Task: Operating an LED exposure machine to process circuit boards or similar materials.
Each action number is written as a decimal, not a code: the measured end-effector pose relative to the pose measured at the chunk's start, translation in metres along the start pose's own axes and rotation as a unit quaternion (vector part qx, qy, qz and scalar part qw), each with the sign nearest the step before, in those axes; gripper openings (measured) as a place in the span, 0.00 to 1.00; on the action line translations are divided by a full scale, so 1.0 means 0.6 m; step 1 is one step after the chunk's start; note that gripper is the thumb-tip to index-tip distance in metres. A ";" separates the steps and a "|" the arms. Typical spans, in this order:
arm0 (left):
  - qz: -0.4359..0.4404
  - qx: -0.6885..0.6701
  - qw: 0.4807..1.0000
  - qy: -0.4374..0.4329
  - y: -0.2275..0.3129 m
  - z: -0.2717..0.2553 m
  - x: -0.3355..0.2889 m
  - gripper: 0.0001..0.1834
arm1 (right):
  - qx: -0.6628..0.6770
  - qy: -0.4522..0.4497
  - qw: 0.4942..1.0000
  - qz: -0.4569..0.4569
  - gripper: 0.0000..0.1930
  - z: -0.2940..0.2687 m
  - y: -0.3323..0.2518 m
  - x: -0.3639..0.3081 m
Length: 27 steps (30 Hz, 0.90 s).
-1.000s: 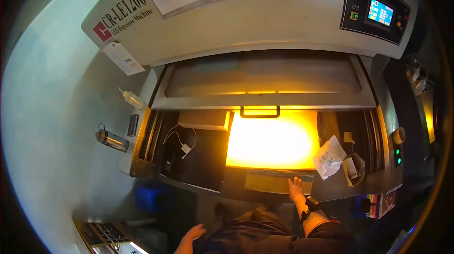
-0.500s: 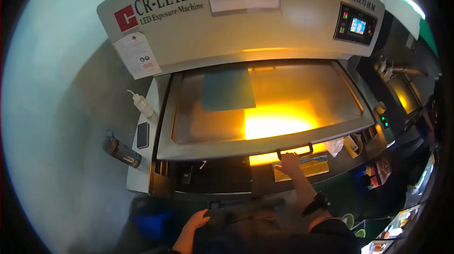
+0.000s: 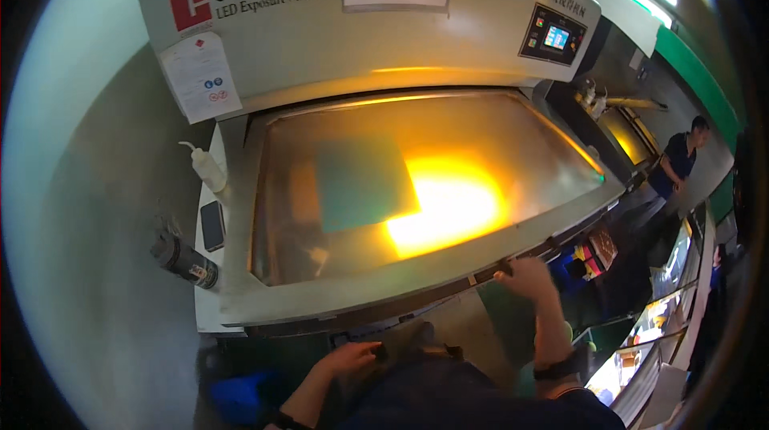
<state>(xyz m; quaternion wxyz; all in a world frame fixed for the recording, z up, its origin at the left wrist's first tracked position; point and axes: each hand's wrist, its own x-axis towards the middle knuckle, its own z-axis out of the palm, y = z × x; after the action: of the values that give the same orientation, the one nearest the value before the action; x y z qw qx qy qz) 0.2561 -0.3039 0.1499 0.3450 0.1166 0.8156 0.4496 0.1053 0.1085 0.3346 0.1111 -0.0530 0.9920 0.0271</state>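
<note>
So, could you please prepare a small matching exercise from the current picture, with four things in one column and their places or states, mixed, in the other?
Things
1. phone
2. squeeze bottle
3. right hand
4. screen

Places or states
A. by the front edge of the lid
B. lit blue, toward the upper right of the machine
C. dark-faced, lying flat on the side ledge
D. whitish, with a bent spout

Right pairs: 1-C, 2-D, 3-A, 4-B

Phone (image 3: 213, 226), flask (image 3: 186, 259), bottle (image 3: 209, 170) on ledge (image 3: 210, 308)
</note>
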 end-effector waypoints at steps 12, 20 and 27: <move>0.045 0.292 0.888 0.353 -0.059 -0.296 0.282 0.36 | 0.115 0.596 0.747 -0.271 0.09 -0.308 0.016 0.087; -0.230 0.302 0.841 0.386 0.007 -0.251 0.278 0.48 | 0.089 0.337 0.738 -0.578 0.24 -0.108 -0.114 0.213; -0.142 0.353 0.874 0.304 0.071 -0.176 0.236 0.50 | 0.107 0.221 0.966 -0.076 0.36 0.283 -0.154 0.396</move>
<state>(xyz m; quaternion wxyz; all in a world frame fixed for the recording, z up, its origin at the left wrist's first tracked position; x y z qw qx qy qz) 0.0765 -0.2776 0.1572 0.0767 -0.0291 0.9924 0.0912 -0.0780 0.0044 0.1125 -0.1038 -0.1211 0.9821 -0.1003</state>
